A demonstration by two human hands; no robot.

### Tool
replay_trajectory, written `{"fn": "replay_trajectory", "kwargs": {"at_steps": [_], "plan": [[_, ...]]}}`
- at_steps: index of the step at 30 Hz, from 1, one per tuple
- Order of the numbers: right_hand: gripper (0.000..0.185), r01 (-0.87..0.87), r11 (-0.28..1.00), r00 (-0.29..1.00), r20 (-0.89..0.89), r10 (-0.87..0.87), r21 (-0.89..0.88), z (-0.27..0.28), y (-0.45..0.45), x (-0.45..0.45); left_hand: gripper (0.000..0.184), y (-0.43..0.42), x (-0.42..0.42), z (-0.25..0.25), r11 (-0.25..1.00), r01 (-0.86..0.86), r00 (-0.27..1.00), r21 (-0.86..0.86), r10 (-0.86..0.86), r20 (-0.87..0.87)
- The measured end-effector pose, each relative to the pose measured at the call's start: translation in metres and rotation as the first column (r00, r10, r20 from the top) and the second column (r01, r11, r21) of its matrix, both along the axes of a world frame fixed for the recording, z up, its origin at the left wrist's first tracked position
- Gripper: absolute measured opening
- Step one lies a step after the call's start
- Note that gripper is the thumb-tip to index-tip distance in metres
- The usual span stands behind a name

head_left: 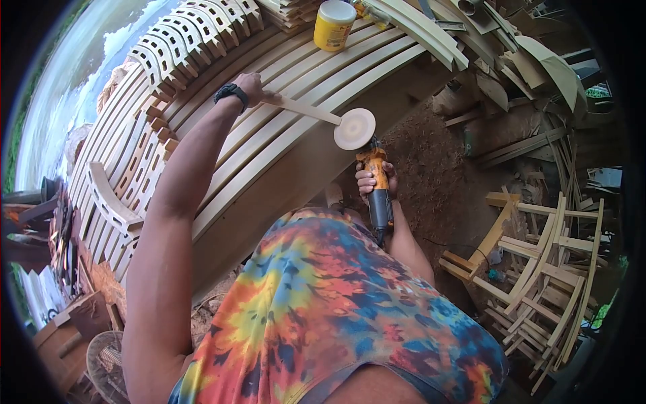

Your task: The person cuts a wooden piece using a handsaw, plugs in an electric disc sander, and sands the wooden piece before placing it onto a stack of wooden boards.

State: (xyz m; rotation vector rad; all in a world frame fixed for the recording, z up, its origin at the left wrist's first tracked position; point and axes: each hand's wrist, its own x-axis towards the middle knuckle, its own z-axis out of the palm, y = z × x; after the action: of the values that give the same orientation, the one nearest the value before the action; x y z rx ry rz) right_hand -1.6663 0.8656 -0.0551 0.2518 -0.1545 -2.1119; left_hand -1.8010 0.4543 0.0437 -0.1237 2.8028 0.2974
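My left hand (250, 89), with a dark watch (231, 94) on the wrist, is closed around one end of a slim wooden strip (306, 110). The strip's other end meets the edge of a round, pale sanding disc (354, 129); whether they press together I cannot tell. That disc is mounted on an orange and black angle grinder (377, 174). My right hand (367, 183) grips the grinder's body, disc end pointing away from me. Beneath the strip, long curved wooden slats (282, 131) lie side by side.
Slotted wooden pieces (178, 40) are lined up at the far left of the slats. A yellow tub with a white lid (334, 27) stands at the back. Wooden frames (545, 269) are piled at right, below scrap boards (525, 74). Bare soil (427, 161) shows beyond the grinder.
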Motion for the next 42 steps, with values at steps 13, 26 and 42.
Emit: {"fn": "replay_trajectory", "kwargs": {"at_steps": [13, 26, 42], "plan": [[0.058, -0.012, 0.992, 0.999, -0.028, 0.016, 0.128, 0.007, 0.018, -0.006, 0.085, 0.002, -0.001, 0.007, 1.0, 0.007, 0.997, -0.015, -0.006, 0.074], [0.06, -0.063, 0.981, 0.992, -0.094, 0.082, 0.185, 0.014, 0.014, -0.021, 0.081, 0.0, 0.003, 0.006, 0.999, 0.035, 0.999, 0.004, -0.035, -0.02], [0.056, 0.027, 0.924, 0.974, -0.217, 0.061, 0.382, 0.033, 0.008, -0.018, 0.083, -0.001, -0.001, 0.001, 1.0, -0.024, 0.999, 0.02, 0.023, 0.044]]}}
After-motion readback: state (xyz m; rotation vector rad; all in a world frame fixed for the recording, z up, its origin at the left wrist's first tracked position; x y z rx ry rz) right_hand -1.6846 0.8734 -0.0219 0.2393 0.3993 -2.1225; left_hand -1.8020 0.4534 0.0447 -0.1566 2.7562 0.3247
